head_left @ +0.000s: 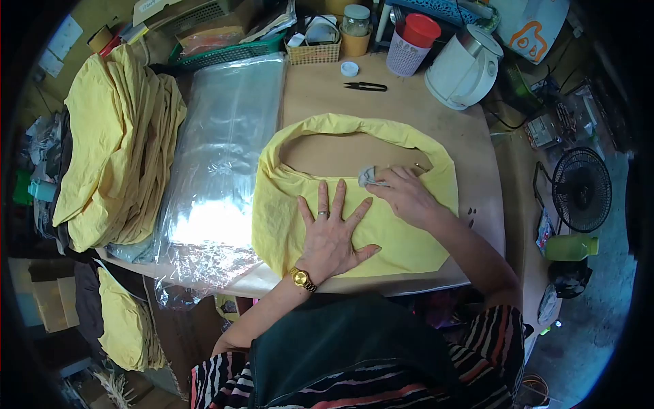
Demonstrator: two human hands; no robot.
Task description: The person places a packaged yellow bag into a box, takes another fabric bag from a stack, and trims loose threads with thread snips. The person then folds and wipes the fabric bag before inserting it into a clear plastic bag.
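A yellow fabric shoulder bag (402, 249) lies flat on the brown-covered table, its looped strap curving round at the far side. Pressed on the front panel is my left hand (330, 238), palm down with fingers spread; a ring and a gold watch are on it. My right hand (409, 194) grips a small crumpled grey cloth (370, 177) against the bag's upper edge, just right of the left fingertips. A small metal piece (419, 165) shows near the strap's right end, beyond the right hand.
Clear plastic sheets (228, 123) lie left of the bag, beside a tall stack of yellow bags (102, 136). Behind are black thread snips (366, 86), a white cap (349, 69), a purple basket (407, 60) and a white kettle (463, 71). A black fan (582, 189) stands at right.
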